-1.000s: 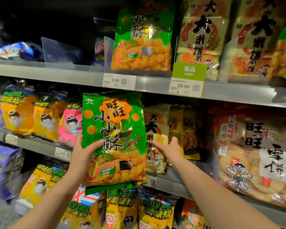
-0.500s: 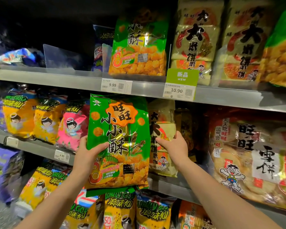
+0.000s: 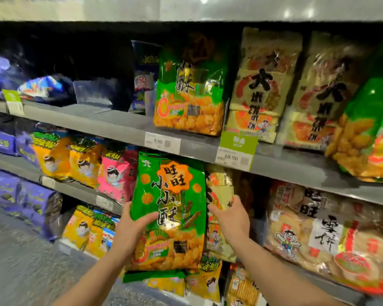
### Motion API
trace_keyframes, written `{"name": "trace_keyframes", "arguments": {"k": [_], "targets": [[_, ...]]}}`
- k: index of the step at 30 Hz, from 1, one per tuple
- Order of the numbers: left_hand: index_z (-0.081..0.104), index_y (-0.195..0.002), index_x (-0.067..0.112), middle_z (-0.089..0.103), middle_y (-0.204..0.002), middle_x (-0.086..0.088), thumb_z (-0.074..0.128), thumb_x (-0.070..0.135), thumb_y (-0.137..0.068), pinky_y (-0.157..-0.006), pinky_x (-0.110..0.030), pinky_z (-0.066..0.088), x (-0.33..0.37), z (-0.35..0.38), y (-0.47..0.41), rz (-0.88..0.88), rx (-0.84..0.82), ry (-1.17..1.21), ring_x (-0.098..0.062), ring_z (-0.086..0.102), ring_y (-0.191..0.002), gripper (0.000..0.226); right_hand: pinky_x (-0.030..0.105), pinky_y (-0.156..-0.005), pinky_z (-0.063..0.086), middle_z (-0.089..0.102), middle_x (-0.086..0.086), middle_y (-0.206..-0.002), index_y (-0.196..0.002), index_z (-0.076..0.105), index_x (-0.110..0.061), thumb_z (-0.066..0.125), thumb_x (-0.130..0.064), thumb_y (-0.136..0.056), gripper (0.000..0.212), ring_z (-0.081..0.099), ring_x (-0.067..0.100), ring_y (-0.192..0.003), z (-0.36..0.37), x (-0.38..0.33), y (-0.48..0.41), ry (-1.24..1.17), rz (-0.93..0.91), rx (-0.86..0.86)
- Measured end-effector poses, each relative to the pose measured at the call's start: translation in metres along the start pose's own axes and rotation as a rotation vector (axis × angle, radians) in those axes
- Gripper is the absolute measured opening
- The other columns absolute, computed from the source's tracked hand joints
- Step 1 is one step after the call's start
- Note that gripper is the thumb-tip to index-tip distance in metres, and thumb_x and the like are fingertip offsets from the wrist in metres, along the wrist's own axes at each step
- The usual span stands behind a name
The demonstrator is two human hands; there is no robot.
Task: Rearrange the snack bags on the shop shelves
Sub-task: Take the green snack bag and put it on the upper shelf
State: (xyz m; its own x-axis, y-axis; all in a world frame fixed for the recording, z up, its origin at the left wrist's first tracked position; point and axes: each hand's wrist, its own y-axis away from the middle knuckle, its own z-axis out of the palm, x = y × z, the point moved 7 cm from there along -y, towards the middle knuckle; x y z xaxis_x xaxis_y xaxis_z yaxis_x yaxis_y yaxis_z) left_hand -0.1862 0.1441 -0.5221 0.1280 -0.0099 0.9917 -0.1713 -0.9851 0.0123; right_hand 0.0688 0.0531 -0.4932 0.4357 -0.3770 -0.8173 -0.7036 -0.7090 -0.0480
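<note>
Full width: grey shelving (image 3: 97,122), three tiers stocked with snack bags. The green snack bag (image 3: 170,208) was upright and off the shelf, in front of the middle tier, top just under the upper shelf edge. A second green bag (image 3: 190,91), same print, stood on the upper tier. A beige rice-cracker bag (image 3: 221,188) sat on the middle tier, just right of the held one. The left hand (image 3: 133,230) gripped the green snack bag's left edge, thumb across the front. The right hand (image 3: 232,217) was curled on the beige rice-cracker bag. A 9.99 tag (image 3: 162,142) was on the upper rail.

right grip (image 3: 232,219) | now clasps beige bag (image 3: 221,188) (only touching before) | green bag (image 3: 168,206) shifted right
</note>
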Motion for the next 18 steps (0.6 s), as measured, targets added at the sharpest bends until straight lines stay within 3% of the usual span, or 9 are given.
{"name": "trace_keyframes", "arguments": {"k": [2, 4, 6, 9, 11, 14, 16, 18], "targets": [[0.033, -0.133, 0.033, 0.059, -0.114, 0.006, 0.079, 0.045, -0.054, -0.081, -0.034, 0.049, 0.007, -0.009, 0.012, -0.07, -0.014, 0.003, -0.017, 0.06, -0.093, 0.092, 0.034, -0.089, 0.042, 0.055, 0.008, -0.128, -0.134, 0.041, -0.012, 0.07, -0.045, -0.079, 0.07, 0.051, 0.029, -0.12, -0.002, -0.003, 0.017, 0.008, 0.077, -0.077], [0.035, -0.132, 0.027, 0.064, -0.103, 0.001, 0.081, 0.03, -0.066, -0.061, -0.029, 0.047, 0.017, -0.022, 0.025, -0.138, -0.002, -0.008, -0.016, 0.062, -0.077, 0.08, 0.034, -0.094, 0.04, 0.048, 0.01, -0.139, -0.142, 0.032, -0.009, 0.069, -0.043, -0.08, 0.08, 0.047, 0.029, -0.126, -0.006, -0.011, 0.034, -0.007, 0.123, -0.137], [0.035, -0.133, 0.022, 0.063, -0.096, 0.004, 0.077, 0.021, -0.073, -0.057, -0.028, 0.044, 0.027, -0.04, 0.038, -0.187, 0.022, -0.018, -0.019, 0.062, -0.076, 0.074, 0.035, -0.098, 0.04, 0.042, 0.009, -0.145, -0.147, 0.024, -0.01, 0.069, -0.046, -0.08, 0.089, 0.043, 0.028, -0.13, -0.007, -0.023, 0.047, 0.013, 0.151, -0.189], [0.036, -0.133, 0.021, 0.066, -0.092, 0.001, 0.083, 0.028, -0.064, -0.052, -0.028, 0.041, 0.052, -0.068, 0.066, -0.249, 0.057, -0.029, -0.018, 0.061, -0.067, 0.084, 0.036, -0.103, 0.037, 0.033, 0.008, -0.151, -0.149, 0.018, -0.011, 0.065, -0.049, -0.081, 0.091, 0.037, 0.027, -0.135, -0.013, -0.045, 0.067, 0.06, 0.188, -0.255], [0.034, -0.136, 0.023, 0.065, -0.088, -0.001, 0.082, 0.032, -0.06, -0.052, -0.031, 0.045, 0.072, -0.087, 0.086, -0.271, 0.08, -0.064, -0.019, 0.058, -0.06, 0.09, 0.036, -0.099, 0.039, 0.039, 0.008, -0.148, -0.147, 0.023, -0.01, 0.065, -0.049, -0.082, 0.087, 0.041, 0.028, -0.132, -0.023, -0.058, 0.081, 0.104, 0.216, -0.297], [0.035, -0.135, 0.026, 0.066, -0.091, -0.008, 0.078, 0.038, -0.055, -0.074, -0.056, 0.049, 0.106, -0.107, 0.112, -0.287, 0.1, -0.115, -0.035, 0.062, -0.068, 0.092, 0.034, -0.089, 0.047, 0.061, 0.004, -0.122, -0.128, 0.047, -0.015, 0.07, -0.044, -0.078, 0.063, 0.056, 0.027, -0.114, -0.033, -0.077, 0.101, 0.069, 0.216, -0.376], [0.041, -0.124, 0.025, 0.067, -0.085, -0.004, 0.08, 0.037, -0.057, -0.067, -0.05, 0.05, 0.126, -0.116, 0.121, -0.267, 0.109, -0.113, -0.028, 0.06, -0.061, 0.078, 0.034, -0.084, 0.048, 0.063, -0.002, -0.103, -0.117, 0.052, -0.02, 0.072, -0.04, -0.078, 0.048, 0.06, 0.024, -0.106, -0.042, -0.097, 0.113, 0.052, 0.175, -0.413], [0.044, -0.126, 0.019, 0.068, -0.088, -0.001, 0.082, 0.038, -0.056, -0.06, -0.034, 0.049, 0.146, -0.124, 0.125, -0.26, 0.116, -0.083, -0.019, 0.063, -0.066, 0.082, 0.031, -0.083, 0.046, 0.06, -0.002, -0.105, -0.12, 0.05, -0.021, 0.071, -0.038, -0.08, 0.049, 0.058, 0.024, -0.109, -0.056, -0.122, 0.119, 0.022, 0.144, -0.428]]}}
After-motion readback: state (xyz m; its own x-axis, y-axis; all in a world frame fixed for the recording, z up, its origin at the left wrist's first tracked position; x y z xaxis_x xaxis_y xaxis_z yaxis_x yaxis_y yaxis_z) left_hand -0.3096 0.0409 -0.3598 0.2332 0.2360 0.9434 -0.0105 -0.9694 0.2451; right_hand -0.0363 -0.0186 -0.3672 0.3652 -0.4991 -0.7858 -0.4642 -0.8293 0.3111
